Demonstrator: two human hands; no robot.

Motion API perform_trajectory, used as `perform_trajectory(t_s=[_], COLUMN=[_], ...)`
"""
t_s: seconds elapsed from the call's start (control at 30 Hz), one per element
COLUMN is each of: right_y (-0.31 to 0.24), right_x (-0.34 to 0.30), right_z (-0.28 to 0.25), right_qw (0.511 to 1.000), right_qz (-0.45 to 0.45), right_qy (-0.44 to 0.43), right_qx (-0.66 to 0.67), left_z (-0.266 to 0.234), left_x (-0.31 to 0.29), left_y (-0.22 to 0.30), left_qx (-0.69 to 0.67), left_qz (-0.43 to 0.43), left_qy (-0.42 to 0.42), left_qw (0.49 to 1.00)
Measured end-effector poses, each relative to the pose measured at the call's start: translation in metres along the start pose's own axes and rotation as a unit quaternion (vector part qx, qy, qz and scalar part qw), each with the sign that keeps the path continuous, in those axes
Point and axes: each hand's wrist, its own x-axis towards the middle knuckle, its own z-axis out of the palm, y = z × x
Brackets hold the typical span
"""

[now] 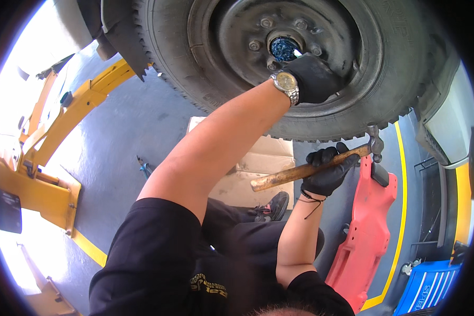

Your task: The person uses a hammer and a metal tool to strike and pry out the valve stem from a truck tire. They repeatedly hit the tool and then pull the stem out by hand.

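My left hand, in a black glove with a metal wristwatch at the wrist, is closed at the hub of a large wheel. A small pale tip shows by its fingers, but what they hold is hidden. The hub's centre bore is dark with a bluish, greasy shine, ringed by wheel nuts. Lower right, my gloved right hand grips the wooden handle of a ball-peen hammer, its metal head just below the treaded tyre.
Flattened cardboard lies on the grey floor below the wheel. A red creeper is on the right, near a blue striped case. Yellow lift arms stand at left; blue-handled pliers lie on the floor.
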Motion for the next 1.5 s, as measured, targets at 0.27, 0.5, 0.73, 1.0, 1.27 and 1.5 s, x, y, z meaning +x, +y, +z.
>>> perform_trajectory(t_s=[0.27, 0.5, 0.73, 1.0, 1.27, 1.5], right_y=[0.018, 0.041, 0.03, 0.021, 0.008, -0.003], right_x=[-0.003, -0.013, -0.013, -0.006, -0.005, -0.004], right_z=[0.004, 0.033, 0.045, 0.03, 0.037, 0.034], right_qw=[0.981, 0.989, 0.989, 0.987, 0.988, 0.983], right_qz=[0.049, 0.149, 0.134, 0.152, 0.117, 0.129], right_qy=[-0.088, 0.01, 0.016, 0.004, 0.035, -0.027], right_qx=[0.164, 0.006, -0.057, -0.058, -0.091, -0.128], left_z=[0.003, 0.01, 0.012, 0.01, 0.007, 0.0], left_x=[-0.002, -0.001, -0.005, -0.003, -0.002, 0.002], left_y=[-0.002, -0.009, -0.011, -0.01, -0.009, -0.002], left_qx=[-0.001, 0.024, 0.033, 0.042, 0.038, 0.029], left_qz=[0.024, 0.054, 0.063, 0.055, 0.035, -0.024], left_qy=[0.022, 0.045, 0.041, 0.021, 0.02, 0.04], left_qw=[0.999, 0.997, 0.997, 0.997, 0.998, 0.999])
